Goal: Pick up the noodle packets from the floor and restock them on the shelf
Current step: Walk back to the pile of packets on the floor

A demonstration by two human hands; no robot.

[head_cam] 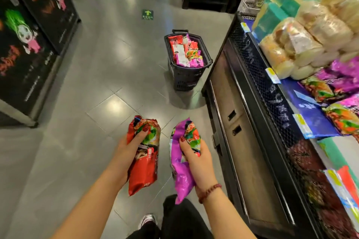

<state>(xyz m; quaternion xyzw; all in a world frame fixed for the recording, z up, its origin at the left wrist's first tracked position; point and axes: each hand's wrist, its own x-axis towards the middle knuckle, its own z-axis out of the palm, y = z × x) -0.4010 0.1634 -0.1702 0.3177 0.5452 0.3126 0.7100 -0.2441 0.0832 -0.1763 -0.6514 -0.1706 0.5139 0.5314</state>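
We are looking down at a grey tiled floor (pixel 97 83) in a shop aisle. Along our right side a black shelf (pixel 258 75) is running, its mesh front facing the aisle. Shelved purple packets (pixel 330 81) are lying on its blue deck, with clear bags of pale rounds (pixel 310 31) and teal packs (pixel 272 17) piled further along.

On our left a black display stand (pixel 29 44) printed with cartoon figures is standing well apart from the shelf. Ahead of us, near the foot of the shelf, a black basket (pixel 186 81) is sitting on the floor, and a heap of packets (pixel 186 52), red and purple, is filling it to the rim.

Close to us, we are holding two noodle packets in the air above the floor, just beside each other with a strip of floor showing between them, left of the shelf's base. Our left hand (pixel 128 147) is gripping the red packet (pixel 144 169) near its top, fingers curled over the front. Our right hand (pixel 196 159) is gripping the purple packet (pixel 180 167), thumb pressing on its front and fingers wrapping round its right edge.

A bead bracelet (pixel 208 192) is circling the right wrist. One shoe (pixel 147 219) is showing at the bottom edge. Far ahead, a small green arrow sticker (pixel 147 14) is lying on the floor.
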